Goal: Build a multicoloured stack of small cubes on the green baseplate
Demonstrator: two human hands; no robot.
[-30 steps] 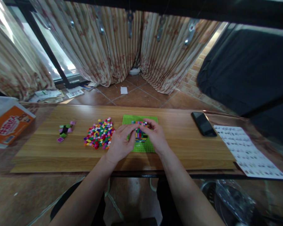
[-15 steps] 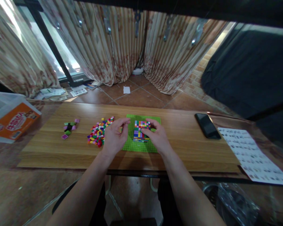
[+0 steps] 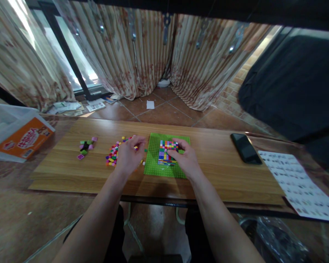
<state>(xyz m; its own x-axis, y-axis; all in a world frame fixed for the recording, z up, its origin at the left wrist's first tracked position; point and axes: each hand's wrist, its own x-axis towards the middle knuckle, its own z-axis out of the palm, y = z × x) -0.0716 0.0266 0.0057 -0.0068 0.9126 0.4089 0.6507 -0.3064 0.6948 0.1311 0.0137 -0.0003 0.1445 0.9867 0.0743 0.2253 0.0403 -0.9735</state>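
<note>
A green baseplate (image 3: 153, 160) lies on the wooden board (image 3: 222, 171), with a block of many-coloured small bricks (image 3: 166, 150) built on it. My right hand (image 3: 185, 159) rests on the plate, fingertips curled against the right and near side of that block. My left hand (image 3: 128, 155) lies over the loose pile of coloured bricks (image 3: 112, 155) left of the plate, fingers bent down into the pile. What the fingertips hold, if anything, is hidden.
A small cluster of purple, green and black bricks (image 3: 84, 147) sits further left. A black phone (image 3: 245, 147) and a printed sheet (image 3: 296, 184) lie to the right. An orange-labelled plastic bag (image 3: 22, 137) is at the far left. Curtains hang behind.
My left hand has left the built block and moved left onto the loose pile. My right hand stays at the block. The camera has shifted slightly.
</note>
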